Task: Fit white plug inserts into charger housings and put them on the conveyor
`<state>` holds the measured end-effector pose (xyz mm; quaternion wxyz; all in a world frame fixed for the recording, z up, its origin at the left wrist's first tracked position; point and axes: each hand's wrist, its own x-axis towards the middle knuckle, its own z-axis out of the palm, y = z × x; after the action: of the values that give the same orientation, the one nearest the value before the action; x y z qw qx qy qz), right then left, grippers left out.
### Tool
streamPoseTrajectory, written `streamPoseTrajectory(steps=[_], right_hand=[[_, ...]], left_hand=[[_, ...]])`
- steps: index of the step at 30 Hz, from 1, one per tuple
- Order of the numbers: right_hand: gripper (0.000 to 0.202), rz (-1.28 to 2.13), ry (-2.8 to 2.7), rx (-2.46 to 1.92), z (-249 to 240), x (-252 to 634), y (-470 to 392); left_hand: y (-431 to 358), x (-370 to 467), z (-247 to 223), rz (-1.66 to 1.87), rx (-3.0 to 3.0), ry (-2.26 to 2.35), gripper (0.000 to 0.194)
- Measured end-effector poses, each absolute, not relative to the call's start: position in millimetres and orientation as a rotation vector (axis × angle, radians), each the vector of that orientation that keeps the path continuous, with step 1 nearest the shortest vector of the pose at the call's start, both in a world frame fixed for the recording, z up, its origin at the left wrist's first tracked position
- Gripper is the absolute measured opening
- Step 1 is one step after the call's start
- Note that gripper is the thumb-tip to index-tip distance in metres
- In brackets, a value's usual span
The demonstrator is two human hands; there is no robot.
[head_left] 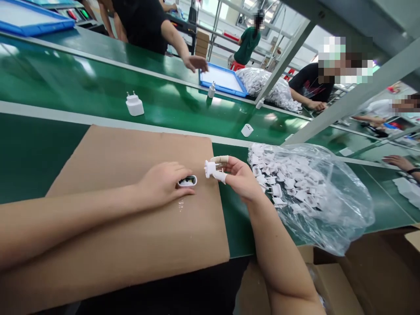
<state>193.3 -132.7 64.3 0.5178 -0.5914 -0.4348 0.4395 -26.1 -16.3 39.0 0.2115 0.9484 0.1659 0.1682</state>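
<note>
My left hand (164, 183) is closed around a white charger housing (187, 184) over the brown cardboard sheet (131, 153). The housing's open end faces right, and dark and yellow parts show inside it. To its right, my right hand (238, 173) pinches a small white plastic plug piece (210, 169) between thumb and finger. Pale finger covers sit on those fingertips. The plug piece and the housing are a short gap apart. Beside my right forearm lies a clear plastic bag (348, 205) with many white plug pieces (295, 179) in it.
Beyond the cardboard, a green conveyor belt (98, 94) carries a white charger (134, 104) and several other white pieces. A co-worker's hand (197, 63) reaches over the far side, near a blue-rimmed tray (223, 78). A metal post (288, 57) slants across the right. Cardboard boxes (341, 288) stand lower right.
</note>
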Motion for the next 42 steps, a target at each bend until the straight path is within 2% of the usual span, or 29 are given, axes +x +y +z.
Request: streamPoseTrajectory(steps=[4,5,9,12,20,25,31,37,42], right_hand=[[0.038,0.937,-1.145,-1.498,61,181,-135],[0.036,0.932,-1.134,-1.471,60,179,-135],[0.024,0.869,-1.157,-1.385,56,168,-135],[0.019,0.801,-1.237,-1.398,54,163,-136],[0.015,0.653,-1.342,-1.478,66,159,-142],[0.02,0.32,-1.652,-1.566,71,149,-147],[0.032,0.098,-1.883,-1.528,66,139,-148],[0.029,-0.116,-2.007,-1.6,64,133,-146],[0.026,-0.399,-2.067,-1.599,63,127,-148]], left_hand=[[-17,-31,27,0.525,2.309,0.534,0.069],[-16,-31,26,0.529,2.248,0.524,0.068],[-13,-31,24,0.603,2.258,0.357,0.027],[-16,-31,22,0.719,2.325,0.208,0.017],[-17,-30,23,0.744,2.403,0.167,0.018],[-16,-27,21,0.573,2.202,0.324,0.028],[-17,-24,22,0.579,2.131,0.3,0.024],[-18,-26,21,0.56,2.171,0.306,0.026],[-21,-26,19,0.62,2.189,0.273,0.02]])
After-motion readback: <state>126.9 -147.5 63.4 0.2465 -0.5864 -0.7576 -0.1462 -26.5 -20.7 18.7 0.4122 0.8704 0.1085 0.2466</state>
